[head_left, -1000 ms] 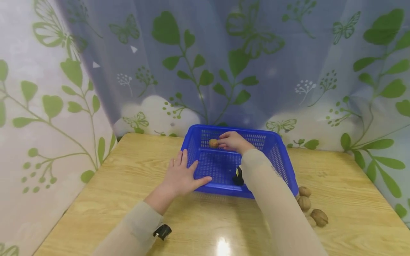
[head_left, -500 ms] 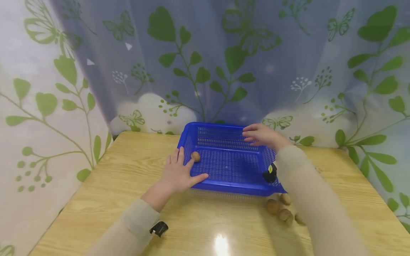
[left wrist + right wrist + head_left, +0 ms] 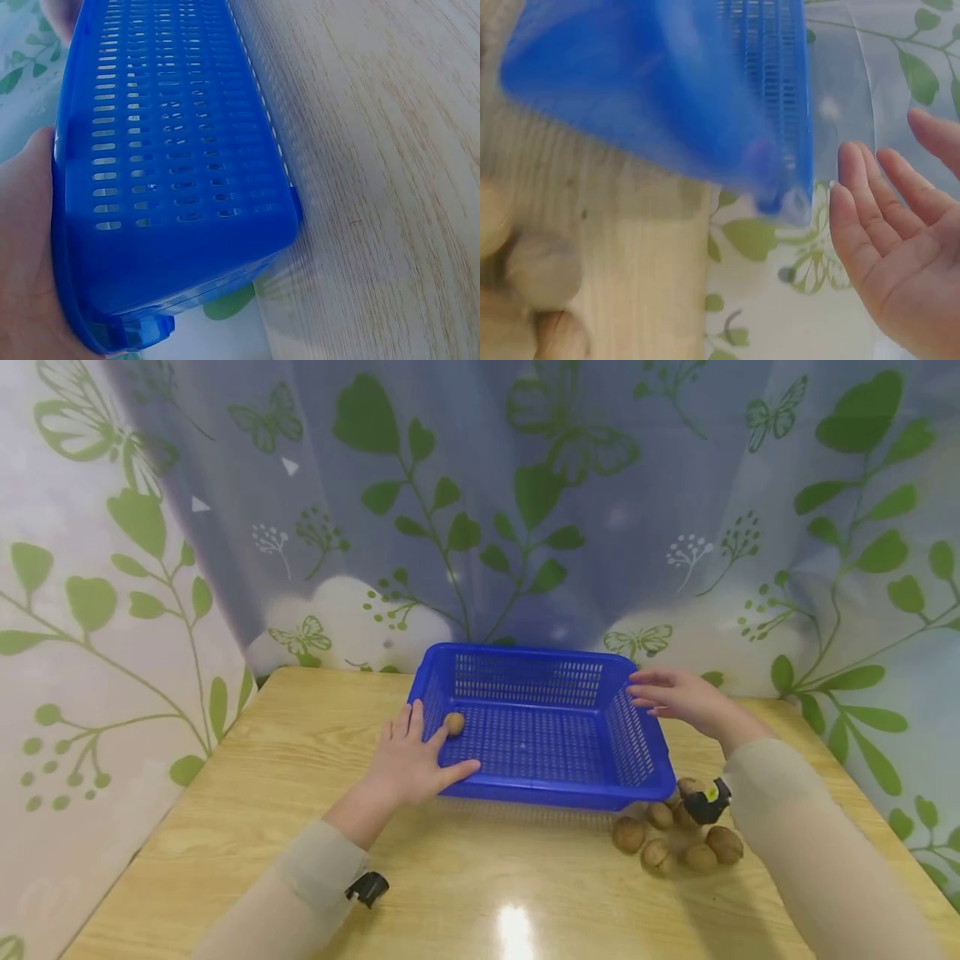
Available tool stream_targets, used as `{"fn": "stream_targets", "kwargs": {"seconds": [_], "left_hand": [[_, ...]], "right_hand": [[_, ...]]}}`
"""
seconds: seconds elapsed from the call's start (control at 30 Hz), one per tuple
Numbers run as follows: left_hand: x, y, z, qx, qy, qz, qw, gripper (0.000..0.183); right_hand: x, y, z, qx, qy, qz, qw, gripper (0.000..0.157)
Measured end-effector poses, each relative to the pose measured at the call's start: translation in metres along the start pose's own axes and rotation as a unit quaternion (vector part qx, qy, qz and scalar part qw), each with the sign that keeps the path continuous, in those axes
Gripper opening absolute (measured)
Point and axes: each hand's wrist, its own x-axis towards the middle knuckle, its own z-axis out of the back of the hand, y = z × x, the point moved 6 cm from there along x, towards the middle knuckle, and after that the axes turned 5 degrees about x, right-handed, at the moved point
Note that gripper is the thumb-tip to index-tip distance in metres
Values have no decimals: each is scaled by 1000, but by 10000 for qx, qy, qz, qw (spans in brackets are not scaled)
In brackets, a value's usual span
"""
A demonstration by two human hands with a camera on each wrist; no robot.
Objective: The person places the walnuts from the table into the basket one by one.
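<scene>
A blue slotted plastic basket sits on the wooden table in the head view. Inside it, at the left end, lies a single walnut close to my left thumb and fingers. My left hand rests with spread fingers over the basket's left rim; the left wrist view has that hand against the rim. Just off the right rim hovers my right hand, holding nothing, its fingers extended. In the right wrist view, the right hand has its palm in sight, apart from the blurred basket.
Several walnuts lie grouped on the wooden table by the basket's front right corner, under my right wrist. A leaf-and-butterfly patterned curtain rises behind the table. Each wrist wears a black camera mount.
My right hand has let go of a walnut in the basket and moved right, out past the right rim. The walnut now lies near my left hand, which stays on the rim.
</scene>
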Motion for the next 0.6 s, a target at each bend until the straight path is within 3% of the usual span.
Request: {"fn": "stream_targets", "kwargs": {"seconds": [0.27, 0.6], "left_hand": [[-1, 1, 1, 0, 9, 30, 10000, 92], [0, -1, 2, -27, -28, 11, 10000, 92]], "right_hand": [[-30, -26, 12, -95, -153, 121, 9998, 62], [-58, -86, 19, -236, -94, -139, 9996, 62]]}}
